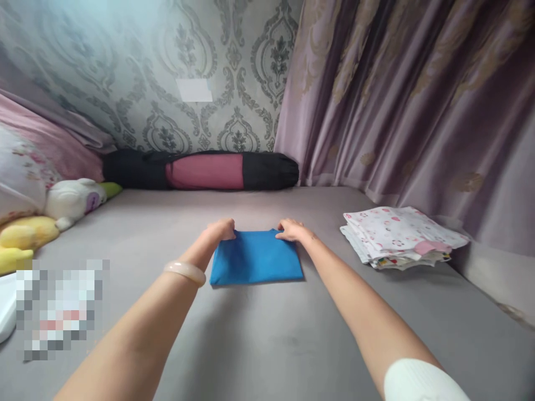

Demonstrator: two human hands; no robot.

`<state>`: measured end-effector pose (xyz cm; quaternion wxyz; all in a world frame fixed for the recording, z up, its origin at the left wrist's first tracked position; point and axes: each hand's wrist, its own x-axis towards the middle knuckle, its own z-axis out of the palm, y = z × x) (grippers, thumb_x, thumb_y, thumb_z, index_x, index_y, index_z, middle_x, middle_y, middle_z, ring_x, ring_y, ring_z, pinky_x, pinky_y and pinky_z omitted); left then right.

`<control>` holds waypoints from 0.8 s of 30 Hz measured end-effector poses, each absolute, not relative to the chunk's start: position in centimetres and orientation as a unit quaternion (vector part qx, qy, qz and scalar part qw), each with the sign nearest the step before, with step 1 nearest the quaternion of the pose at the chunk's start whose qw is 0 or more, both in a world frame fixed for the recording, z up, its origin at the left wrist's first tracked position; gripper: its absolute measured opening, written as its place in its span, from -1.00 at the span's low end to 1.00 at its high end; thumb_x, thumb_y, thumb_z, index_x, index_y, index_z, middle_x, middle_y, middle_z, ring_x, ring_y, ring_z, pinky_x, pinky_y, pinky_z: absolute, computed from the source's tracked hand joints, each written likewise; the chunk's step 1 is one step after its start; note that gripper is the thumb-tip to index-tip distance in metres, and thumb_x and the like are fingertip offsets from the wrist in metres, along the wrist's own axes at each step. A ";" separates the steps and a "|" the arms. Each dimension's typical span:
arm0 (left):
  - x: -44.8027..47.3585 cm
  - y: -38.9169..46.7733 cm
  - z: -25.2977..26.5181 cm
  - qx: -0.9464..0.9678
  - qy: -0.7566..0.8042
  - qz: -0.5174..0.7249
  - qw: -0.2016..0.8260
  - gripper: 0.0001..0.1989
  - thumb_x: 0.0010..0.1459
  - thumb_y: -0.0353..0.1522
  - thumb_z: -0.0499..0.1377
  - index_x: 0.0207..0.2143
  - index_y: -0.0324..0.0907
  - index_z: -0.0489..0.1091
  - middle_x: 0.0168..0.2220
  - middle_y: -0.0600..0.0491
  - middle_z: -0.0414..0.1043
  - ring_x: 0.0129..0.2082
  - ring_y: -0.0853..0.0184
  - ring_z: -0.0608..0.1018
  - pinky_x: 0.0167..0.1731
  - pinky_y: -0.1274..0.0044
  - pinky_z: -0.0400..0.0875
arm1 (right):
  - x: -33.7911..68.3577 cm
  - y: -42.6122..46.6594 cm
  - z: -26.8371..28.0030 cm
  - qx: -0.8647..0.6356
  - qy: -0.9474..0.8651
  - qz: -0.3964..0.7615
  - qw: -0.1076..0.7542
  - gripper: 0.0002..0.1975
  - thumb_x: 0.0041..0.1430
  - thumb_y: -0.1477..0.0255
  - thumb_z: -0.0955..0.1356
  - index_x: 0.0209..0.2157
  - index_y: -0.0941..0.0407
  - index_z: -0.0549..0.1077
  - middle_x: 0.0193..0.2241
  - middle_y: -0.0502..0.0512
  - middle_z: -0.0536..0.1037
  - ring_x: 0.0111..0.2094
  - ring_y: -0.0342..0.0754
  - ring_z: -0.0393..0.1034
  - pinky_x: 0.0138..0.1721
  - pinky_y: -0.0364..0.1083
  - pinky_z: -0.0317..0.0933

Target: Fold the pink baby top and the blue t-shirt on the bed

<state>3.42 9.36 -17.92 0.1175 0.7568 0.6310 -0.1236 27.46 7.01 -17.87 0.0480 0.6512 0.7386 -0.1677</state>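
Note:
A blue cloth [257, 259], folded into a flat rectangle, lies on the grey bed sheet in front of me. My left hand [223, 228] grips its far left corner with the fingers curled in. At the far right corner, my right hand [291, 229] has thumb and fingers closed on the edge. Both arms reach forward, and a pale bangle [184, 272] circles the left forearm. The undersides of the fingers are partly hidden.
To the right sits a stack of folded printed cloths [401, 234]. A long black and dark pink bag [204, 170] lies along the wall. White and yellow plush toys [73, 200] rest at left, above a pixelated object [62, 306]. Curtains [376, 100] hang at right.

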 end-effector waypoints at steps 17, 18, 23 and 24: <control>3.8 12.1 -18.8 0.828 0.514 -0.165 0.155 -0.93 -0.22 -0.41 0.17 -0.58 -0.22 0.43 -0.57 0.04 0.42 -0.37 0.17 0.52 -0.36 0.49 0.38 | 26.4 8.9 -16.4 0.633 0.724 -0.233 0.143 -0.69 0.04 0.35 0.44 -0.16 0.17 0.54 -0.16 0.19 0.59 -0.14 0.07 0.49 -0.24 -0.11 0.32; 3.7 11.9 -18.9 0.824 0.521 -0.156 0.160 -0.89 -0.21 -0.40 0.17 -0.55 -0.24 0.45 -0.55 0.02 0.44 -0.38 0.18 0.53 -0.38 0.49 0.38 | 26.3 8.6 -16.4 0.635 0.725 -0.231 0.137 -0.68 0.04 0.37 0.43 -0.15 0.18 0.53 -0.14 0.21 0.58 -0.13 0.08 0.49 -0.22 -0.10 0.32; 3.9 10.7 -19.3 0.808 0.554 -0.111 0.166 -0.73 -0.20 -0.35 0.14 -0.39 -0.26 0.50 -0.51 -0.04 0.48 -0.42 0.16 0.54 -0.43 0.47 0.41 | 26.2 6.4 -16.8 0.641 0.740 -0.188 0.081 -0.55 0.05 0.48 0.38 0.03 0.20 0.41 0.12 0.32 0.39 0.11 0.15 0.31 0.03 0.00 0.22; 4.0 10.4 -19.4 0.809 0.556 -0.097 0.165 -0.70 -0.19 -0.33 0.14 -0.36 -0.26 0.51 -0.50 -0.04 0.49 -0.41 0.16 0.54 -0.42 0.46 0.41 | 26.3 6.0 -16.9 0.639 0.745 -0.179 0.069 -0.53 0.08 0.48 0.37 0.07 0.20 0.38 0.15 0.33 0.35 0.15 0.15 0.26 0.08 0.02 0.18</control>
